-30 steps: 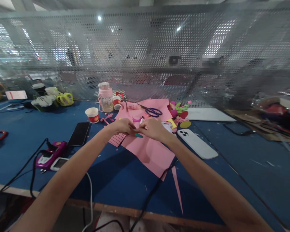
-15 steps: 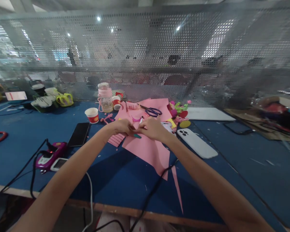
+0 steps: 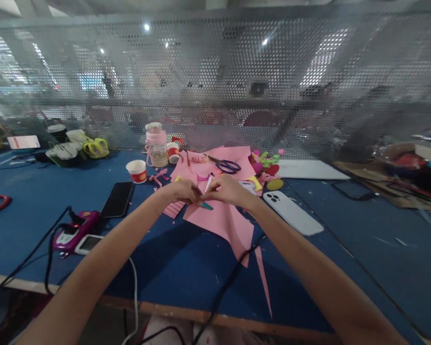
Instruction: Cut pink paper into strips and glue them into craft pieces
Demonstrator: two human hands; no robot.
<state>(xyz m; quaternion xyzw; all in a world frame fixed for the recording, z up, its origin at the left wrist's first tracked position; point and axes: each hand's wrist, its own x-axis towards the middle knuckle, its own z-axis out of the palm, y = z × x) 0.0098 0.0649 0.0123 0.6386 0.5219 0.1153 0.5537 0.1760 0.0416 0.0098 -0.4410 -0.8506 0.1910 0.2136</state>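
Both hands (image 3: 185, 190) (image 3: 230, 190) seemingly pinch curving pink paper (image 3: 226, 223).

Smooth matt pink paper sheet (image 3: 221, 221)

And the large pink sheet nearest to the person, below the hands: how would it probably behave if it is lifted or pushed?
The pink sheet would probably be floppy, since its surface bends in a curve toward the near corner. It is likely light for its size, as it looks thin as paper. It may crease easily, given that thinness.
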